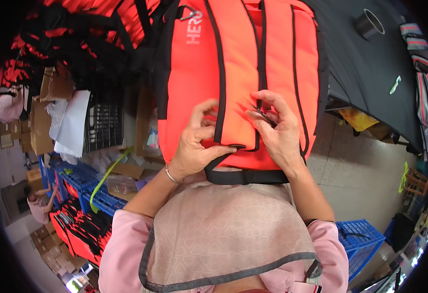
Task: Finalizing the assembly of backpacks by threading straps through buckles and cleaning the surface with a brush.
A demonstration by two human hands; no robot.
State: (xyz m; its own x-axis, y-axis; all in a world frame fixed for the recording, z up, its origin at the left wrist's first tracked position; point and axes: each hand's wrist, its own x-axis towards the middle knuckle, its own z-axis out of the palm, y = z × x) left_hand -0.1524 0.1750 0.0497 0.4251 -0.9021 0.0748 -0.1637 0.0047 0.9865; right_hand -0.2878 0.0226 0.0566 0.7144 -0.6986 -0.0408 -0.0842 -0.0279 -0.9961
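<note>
Scanning left to right: stacked cardboard boxes and a black crate sit at far left, blue plastic crates below them with more orange-and-black pieces laid flat, well apart from the work; the left hand is next, fingers curled in and thumb pressed flat along the lower black-bound edge of the orange life vest, pinning fabric against the palm, a thin bangle on the wrist; the vest itself hangs or lies straight ahead, centre frame, its bottom hem just above the apron at the person's chest, a black webbing strap looped under it; the right hand has thumb and forefinger pinched on a small dark tool, looks like thread snips, at the central black piping, other fingers loosely bent; judgement: vest is light and bulky, foam panels springy but semi-stiff, shell fabric a bit slick, so it'll slide unless clamped at a bound seam or the strap, not the panel face; not fragile, though snips can nick the shell; dark table at right carries a tape roll
</note>
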